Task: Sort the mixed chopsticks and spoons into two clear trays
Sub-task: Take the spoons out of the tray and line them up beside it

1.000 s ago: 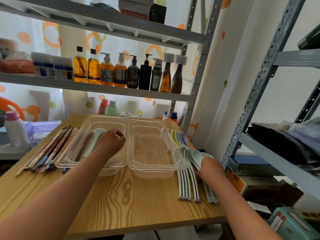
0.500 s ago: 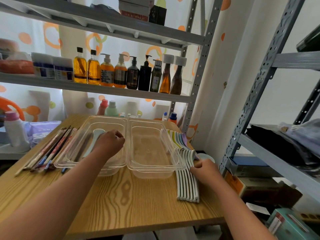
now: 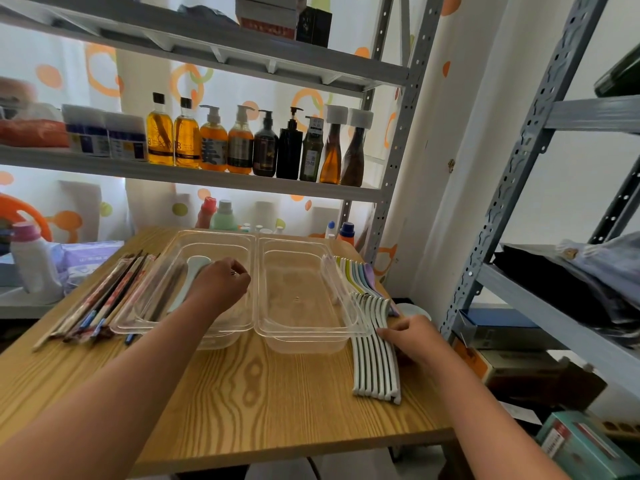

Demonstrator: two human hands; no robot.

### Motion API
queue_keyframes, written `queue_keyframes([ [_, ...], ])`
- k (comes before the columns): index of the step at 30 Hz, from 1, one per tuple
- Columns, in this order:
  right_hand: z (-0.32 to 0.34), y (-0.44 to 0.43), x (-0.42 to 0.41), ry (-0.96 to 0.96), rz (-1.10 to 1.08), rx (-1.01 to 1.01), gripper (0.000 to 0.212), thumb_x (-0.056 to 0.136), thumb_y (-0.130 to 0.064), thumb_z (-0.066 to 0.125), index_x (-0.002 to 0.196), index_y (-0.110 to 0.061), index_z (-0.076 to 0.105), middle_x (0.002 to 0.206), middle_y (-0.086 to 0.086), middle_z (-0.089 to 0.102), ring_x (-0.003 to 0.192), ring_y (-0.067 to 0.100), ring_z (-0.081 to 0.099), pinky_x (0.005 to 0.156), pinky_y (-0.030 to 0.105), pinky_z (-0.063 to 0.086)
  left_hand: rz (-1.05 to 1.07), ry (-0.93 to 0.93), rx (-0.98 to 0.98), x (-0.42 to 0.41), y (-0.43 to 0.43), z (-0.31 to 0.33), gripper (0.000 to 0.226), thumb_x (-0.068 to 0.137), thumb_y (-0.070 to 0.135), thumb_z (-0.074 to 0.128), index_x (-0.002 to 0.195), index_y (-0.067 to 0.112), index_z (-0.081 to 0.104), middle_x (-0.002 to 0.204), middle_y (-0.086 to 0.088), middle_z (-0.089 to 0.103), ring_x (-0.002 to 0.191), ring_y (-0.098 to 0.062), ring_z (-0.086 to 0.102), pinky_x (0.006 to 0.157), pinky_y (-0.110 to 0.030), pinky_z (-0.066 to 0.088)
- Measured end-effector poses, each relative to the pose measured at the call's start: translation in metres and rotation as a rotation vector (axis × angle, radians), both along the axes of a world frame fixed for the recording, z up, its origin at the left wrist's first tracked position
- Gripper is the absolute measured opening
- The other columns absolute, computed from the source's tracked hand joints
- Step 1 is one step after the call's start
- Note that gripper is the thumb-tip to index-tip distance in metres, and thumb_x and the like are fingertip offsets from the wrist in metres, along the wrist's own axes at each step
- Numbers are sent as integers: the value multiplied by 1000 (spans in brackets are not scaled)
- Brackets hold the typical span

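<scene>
Two clear trays stand side by side on the wooden table. The left tray holds a pale spoon and a few dark chopsticks; the right tray holds nothing. A bundle of chopsticks lies left of the trays. A row of white spoons and several coloured spoons lie to their right. My left hand hovers over the left tray, fingers curled; what it holds is hidden. My right hand curls thumb and fingers onto the outermost white spoon handle.
A metal shelf with pump bottles runs behind the table. A white bottle and a purple packet sit at the far left. Another rack with boxes stands close on the right. The table's front edge is near me.
Two spoons that lay apart under my right hand now sit against the white row, and that hand has shifted left onto the row's edge. My left hand has hardly moved.
</scene>
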State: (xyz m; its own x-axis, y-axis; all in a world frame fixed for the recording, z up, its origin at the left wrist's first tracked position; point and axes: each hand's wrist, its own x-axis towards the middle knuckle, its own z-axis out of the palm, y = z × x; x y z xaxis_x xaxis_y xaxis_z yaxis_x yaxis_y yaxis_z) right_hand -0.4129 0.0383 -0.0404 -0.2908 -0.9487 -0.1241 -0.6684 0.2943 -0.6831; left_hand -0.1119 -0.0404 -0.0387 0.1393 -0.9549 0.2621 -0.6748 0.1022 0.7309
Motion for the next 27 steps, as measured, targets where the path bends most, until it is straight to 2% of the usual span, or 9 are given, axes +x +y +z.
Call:
queue_keyframes([
  [5, -1, 3, -2, 7, 9, -2, 18, 85, -32, 66, 77, -16, 65, 86, 3, 65, 86, 20, 64, 84, 35, 53, -12, -30, 13, 0, 1, 0, 5, 89, 20, 58, 93, 17, 58, 83, 1, 63, 88, -21, 63, 84, -35, 52],
  [13, -4, 2, -1, -36, -30, -27, 24, 86, -33, 64, 85, -9, 69, 92, 11, 69, 89, 25, 65, 89, 44, 51, 6, -30, 18, 0, 1, -1, 14, 89, 20, 58, 99, 12, 62, 86, -2, 65, 89, -21, 64, 84, -36, 51],
  [16, -5, 2, -3, -44, -59, -53, 27, 89, -35, 60, 89, -9, 68, 89, 8, 67, 89, 24, 63, 87, 41, 51, 12, -25, 15, -1, 0, 0, 14, 90, 20, 58, 99, 11, 62, 88, -4, 66, 88, -22, 64, 83, -35, 51],
  [18, -5, 3, -4, -34, -71, -86, 30, 90, -36, 59, 99, -10, 68, 86, 4, 63, 87, 20, 61, 79, 35, 50, 23, -20, 16, -1, 1, 1, 12, 90, 19, 57, 98, 11, 62, 87, -4, 67, 88, -22, 64, 80, -33, 50],
  [20, -5, 4, -4, -2, -83, -137, 35, 89, -38, 59, 107, -9, 67, 95, 5, 65, 90, 20, 60, 72, 30, 45, 33, -10, 25, -2, 1, 2, 12, 89, 19, 56, 97, 12, 62, 87, -5, 67, 88, -22, 64, 79, -32, 48],
  [23, -1, 4, 2, 9, -107, -275, 37, 88, -35, 62, 114, -9, 63, 109, 8, 66, 99, 21, 60, 79, 32, 47, 32, 3, 22, -2, 2, 3, 11, 90, 20, 55, 95, 12, 62, 89, -6, 68, 90, -22, 63, 79, -32, 48],
  [25, 6, 4, 10, -2, -82, -362, 34, 88, -34, 62, 113, -10, 63, 108, 7, 67, 96, 19, 60, 82, 32, 50, 20, 36, 31, -3, 2, 3, 12, 91, 18, 55, 94, 10, 63, 89, -6, 68, 88, -21, 62, 76, -31, 46],
  [27, 14, 3, 22, -12, -7, -409, 30, 87, -33, 63, 108, -12, 65, 107, 5, 68, 91, 15, 60, 81, 30, 50, 9, 148, 47, -2, 1, 5, 15, 92, 15, 55, 97, 5, 64, 87, -5, 68, 82, -19, 60, 72, -30, 46],
])
